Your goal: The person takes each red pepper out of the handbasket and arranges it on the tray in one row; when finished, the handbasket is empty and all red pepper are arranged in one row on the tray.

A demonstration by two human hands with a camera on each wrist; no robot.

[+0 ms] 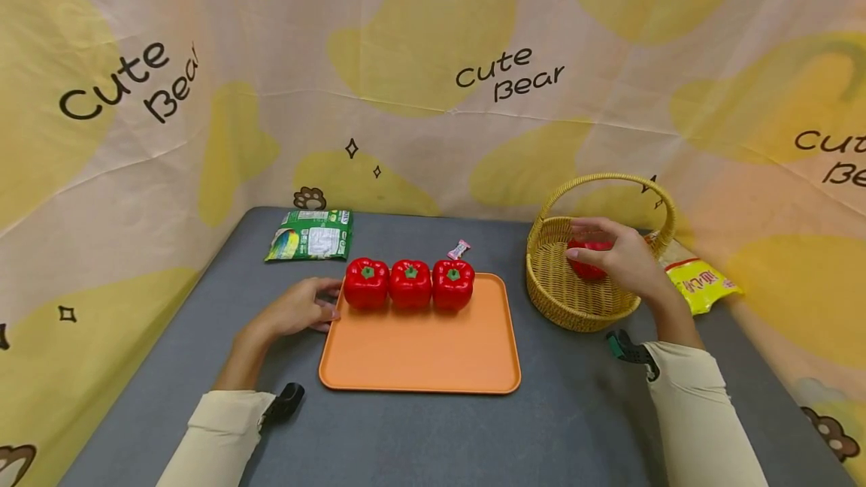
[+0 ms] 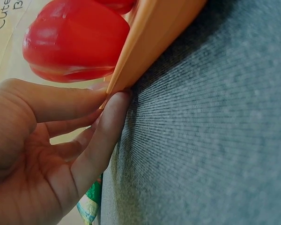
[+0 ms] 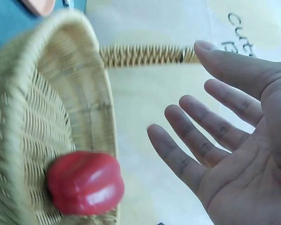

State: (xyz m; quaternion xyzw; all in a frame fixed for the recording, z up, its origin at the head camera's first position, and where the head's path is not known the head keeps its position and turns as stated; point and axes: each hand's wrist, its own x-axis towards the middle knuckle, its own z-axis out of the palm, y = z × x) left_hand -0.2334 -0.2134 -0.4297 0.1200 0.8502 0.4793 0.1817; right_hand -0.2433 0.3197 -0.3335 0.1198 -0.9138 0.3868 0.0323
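Three red bell peppers (image 1: pixel 410 284) with green stems stand in a row along the far side of an orange tray (image 1: pixel 419 355). My left hand (image 1: pixel 298 308) pinches the tray's left rim between thumb and fingers, as the left wrist view shows up close. Over the wicker basket (image 1: pixel 564 314) hovers my right hand (image 1: pixel 625 261), fingers spread and holding nothing. Inside the basket lies another red bell pepper (image 3: pixel 86 183), apart from the fingers in the right wrist view. The hand partly covers this pepper in the head view.
A green snack packet (image 1: pixel 311 235) lies at the back left of the grey table (image 1: pixel 406 442). Behind the tray is a small pink wrapped candy (image 1: pixel 458 249). A yellow packet (image 1: pixel 700 284) lies right of the basket, whose tall handle (image 1: pixel 609 176) arches upward. Printed cloth hangs behind.
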